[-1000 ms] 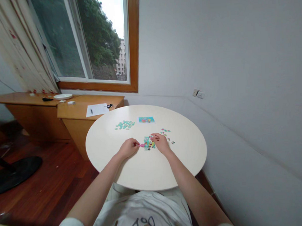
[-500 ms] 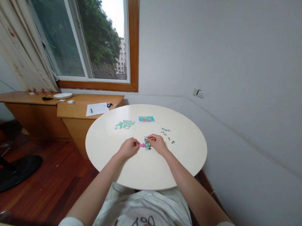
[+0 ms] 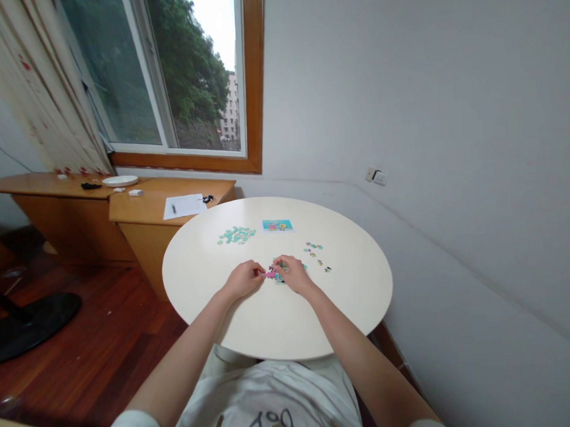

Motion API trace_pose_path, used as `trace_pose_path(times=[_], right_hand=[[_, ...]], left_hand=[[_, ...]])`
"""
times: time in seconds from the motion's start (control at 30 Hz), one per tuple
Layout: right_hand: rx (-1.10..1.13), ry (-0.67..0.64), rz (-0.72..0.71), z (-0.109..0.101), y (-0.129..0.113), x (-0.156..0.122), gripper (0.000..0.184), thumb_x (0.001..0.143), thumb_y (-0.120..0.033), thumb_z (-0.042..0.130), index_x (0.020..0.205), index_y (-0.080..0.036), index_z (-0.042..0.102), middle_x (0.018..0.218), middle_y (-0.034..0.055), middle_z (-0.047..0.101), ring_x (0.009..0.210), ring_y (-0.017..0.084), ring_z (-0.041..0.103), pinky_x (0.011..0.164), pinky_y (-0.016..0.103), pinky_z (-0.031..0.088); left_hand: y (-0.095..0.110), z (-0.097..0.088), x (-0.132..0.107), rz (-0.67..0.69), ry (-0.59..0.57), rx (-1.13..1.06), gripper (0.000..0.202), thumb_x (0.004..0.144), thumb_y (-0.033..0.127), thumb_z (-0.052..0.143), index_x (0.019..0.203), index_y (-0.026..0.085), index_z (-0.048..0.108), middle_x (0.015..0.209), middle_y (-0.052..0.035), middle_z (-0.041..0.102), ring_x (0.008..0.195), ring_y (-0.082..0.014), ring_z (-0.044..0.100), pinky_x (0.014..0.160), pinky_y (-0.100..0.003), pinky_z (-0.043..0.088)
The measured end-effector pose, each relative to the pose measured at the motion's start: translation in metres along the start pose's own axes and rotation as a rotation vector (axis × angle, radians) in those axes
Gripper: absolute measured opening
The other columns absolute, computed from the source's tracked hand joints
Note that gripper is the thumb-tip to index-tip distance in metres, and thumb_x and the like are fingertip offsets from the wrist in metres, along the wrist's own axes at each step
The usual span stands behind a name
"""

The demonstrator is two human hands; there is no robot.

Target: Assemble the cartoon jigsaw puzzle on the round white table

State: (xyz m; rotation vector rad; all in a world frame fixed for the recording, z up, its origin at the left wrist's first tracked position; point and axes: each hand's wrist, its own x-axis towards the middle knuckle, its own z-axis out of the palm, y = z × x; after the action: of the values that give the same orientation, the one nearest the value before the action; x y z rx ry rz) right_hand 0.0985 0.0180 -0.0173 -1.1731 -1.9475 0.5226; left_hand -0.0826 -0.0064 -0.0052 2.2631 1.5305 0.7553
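Note:
On the round white table lies a small cluster of joined jigsaw pieces, partly covered by my fingers. My left hand is at its left side, thumb and fingertips pinched on a pink puzzle piece that touches the cluster. Over the cluster's upper right, my right hand is bent down with fingertips pressed together. Whatever those right fingertips hold is too small and too hidden to make out.
Loose teal pieces lie in a pile at the back left of the table. Behind the cluster is a picture card. Several coloured pieces are scattered to the right. A wooden desk stands behind on the left.
My right hand has shifted slightly at the cluster, its fingers lying a little lower and more to the left. The left hand keeps its pinch on the pink piece.

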Motion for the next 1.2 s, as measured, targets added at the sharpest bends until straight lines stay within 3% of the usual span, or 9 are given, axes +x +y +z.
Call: trace_pose_path(times=[0.2,1.2], right_hand=[[-0.140,-0.019,0.042,0.002,-0.001,0.000,0.007,0.078,-0.020,0.056,0.074,-0.022,0.061,0.098,0.0010,0.064,0.101,0.021,0.055,0.088,0.042,0.034],[-0.331,-0.179,0.102,-0.001,-0.012,0.007,0.014,0.084,-0.018,0.045,0.083,-0.022,0.058,0.103,0.0017,0.058,0.098,0.019,0.048,0.080,0.035,0.031]], left_hand=[[-0.003,0.002,0.002,-0.001,0.015,-0.016,0.020,0.074,0.024,0.055,0.085,0.016,0.070,0.075,-0.0037,0.063,0.066,-0.0128,0.054,0.063,-0.023,0.039],[-0.001,0.002,0.000,-0.016,0.013,-0.022,0.021,0.075,0.025,0.053,0.085,0.016,0.069,0.076,-0.0045,0.063,0.068,-0.0139,0.054,0.065,-0.025,0.040]])
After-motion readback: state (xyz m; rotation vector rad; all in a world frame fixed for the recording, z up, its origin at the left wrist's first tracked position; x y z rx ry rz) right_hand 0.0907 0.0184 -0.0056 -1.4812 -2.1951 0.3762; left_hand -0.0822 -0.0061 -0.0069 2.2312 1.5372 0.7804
